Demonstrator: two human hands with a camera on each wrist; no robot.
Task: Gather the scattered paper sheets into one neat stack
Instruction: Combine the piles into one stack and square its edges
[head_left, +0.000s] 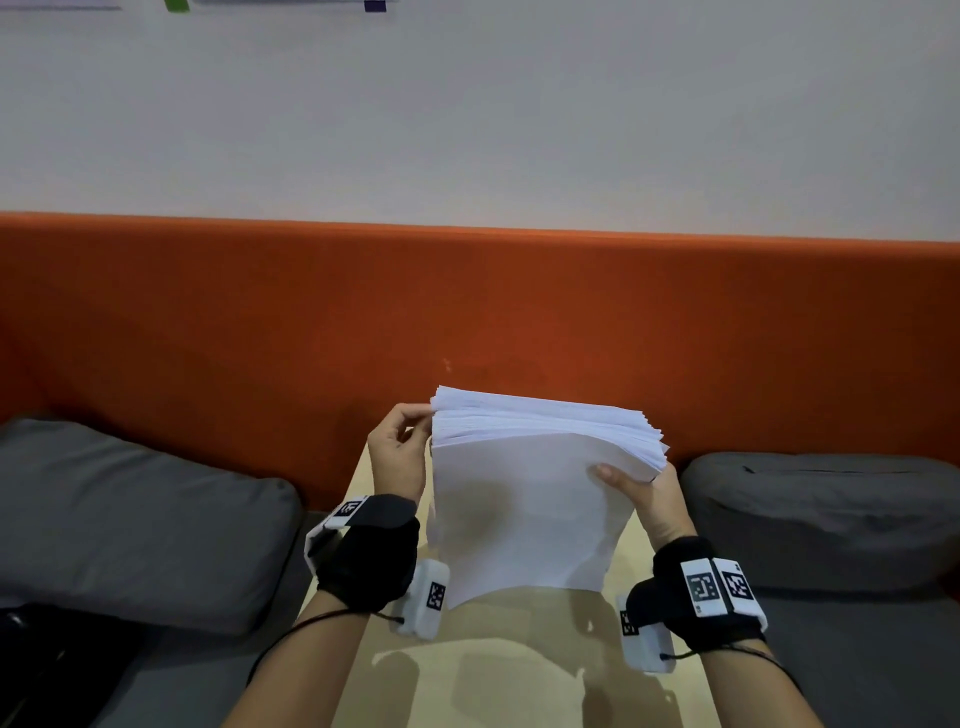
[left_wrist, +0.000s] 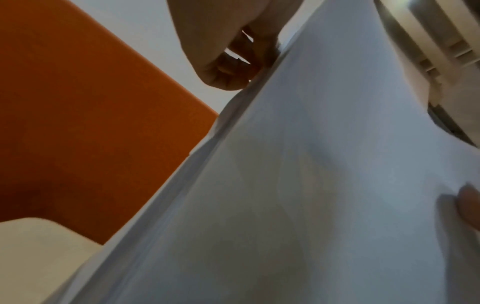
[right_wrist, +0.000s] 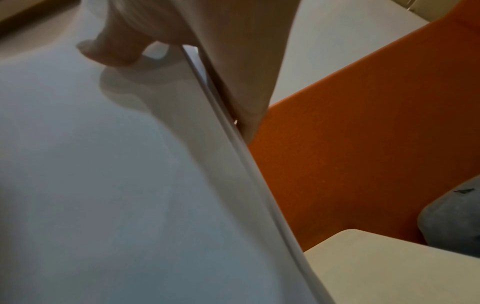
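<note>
paper stack (head_left: 524, 499), frame centre, upright on table (head_left: 519, 665): left hand (head_left: 397, 457) & right hand (head_left: 647, 499) pinch side edges; thick, floppy, slippery, so hold both sides

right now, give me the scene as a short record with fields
held item: paper stack, stood on edge on the table
stack state: top edges fanned, not yet flush
left hand: fingers at the stack's upper left edge
right hand: grips the right edge, thumb on the front sheet
behind: orange backrest, grey cushions either side
loose sheets: none in view
</note>
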